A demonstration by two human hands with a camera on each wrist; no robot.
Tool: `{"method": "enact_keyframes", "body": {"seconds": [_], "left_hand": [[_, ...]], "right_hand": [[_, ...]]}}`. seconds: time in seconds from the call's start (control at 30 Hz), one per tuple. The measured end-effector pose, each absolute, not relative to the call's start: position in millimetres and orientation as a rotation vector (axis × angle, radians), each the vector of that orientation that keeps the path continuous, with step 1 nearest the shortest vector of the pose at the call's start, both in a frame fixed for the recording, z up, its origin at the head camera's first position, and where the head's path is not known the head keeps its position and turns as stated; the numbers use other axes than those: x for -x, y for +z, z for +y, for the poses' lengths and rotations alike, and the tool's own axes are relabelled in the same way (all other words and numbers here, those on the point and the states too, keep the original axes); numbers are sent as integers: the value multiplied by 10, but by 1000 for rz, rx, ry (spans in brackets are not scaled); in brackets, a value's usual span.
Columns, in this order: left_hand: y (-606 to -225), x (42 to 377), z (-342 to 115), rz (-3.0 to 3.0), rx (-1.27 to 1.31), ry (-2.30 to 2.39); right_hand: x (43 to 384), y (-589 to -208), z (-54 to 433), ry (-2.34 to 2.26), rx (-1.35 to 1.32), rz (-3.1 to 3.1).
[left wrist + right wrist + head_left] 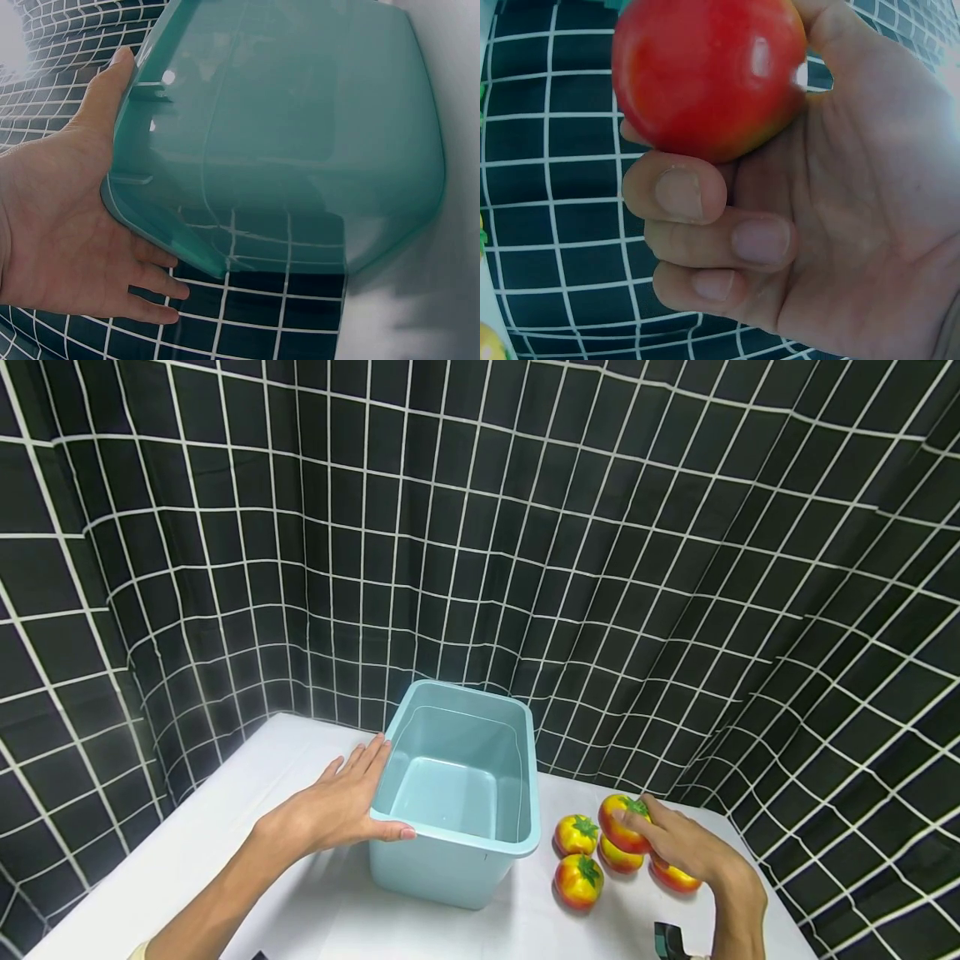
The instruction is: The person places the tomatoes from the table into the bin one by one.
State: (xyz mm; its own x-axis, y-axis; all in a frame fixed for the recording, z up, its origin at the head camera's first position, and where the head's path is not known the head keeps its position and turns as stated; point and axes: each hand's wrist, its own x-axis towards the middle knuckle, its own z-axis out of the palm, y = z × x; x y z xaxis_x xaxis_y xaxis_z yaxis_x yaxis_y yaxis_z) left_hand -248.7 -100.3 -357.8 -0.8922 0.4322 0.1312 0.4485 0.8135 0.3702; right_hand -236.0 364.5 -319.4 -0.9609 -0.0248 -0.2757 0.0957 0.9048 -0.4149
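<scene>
A light blue plastic bin (435,870) stands upright on the table, with nothing seen inside it. My left hand (330,810) rests against the bin's left side, its fingers extended along the rim and the thumb over the near corner; the left wrist view shows the palm beside the bin's rim (142,120). My right hand (686,843) grips a red-and-yellow tomato (617,828) with a green leafy top, raised above others. In the right wrist view the tomato (705,75) sits between thumb and forefinger, the other fingers curled below.
Several similar tomatoes lie right of the bin: one at the back (576,835), one nearer (578,883), one partly under the held tomato (621,858), one below the right hand (677,878). A black cloth with white grid lines (465,527) hangs around the white table (330,918).
</scene>
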Motion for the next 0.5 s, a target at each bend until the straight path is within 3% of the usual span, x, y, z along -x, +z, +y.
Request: {"method": "enact_keyframes", "body": {"seconds": [0.5], "left_hand": [[-3568,2493,-996,-2961,713,-628]], "right_hand": [[2327,-3149,3580,-597,-16,2833]]}}
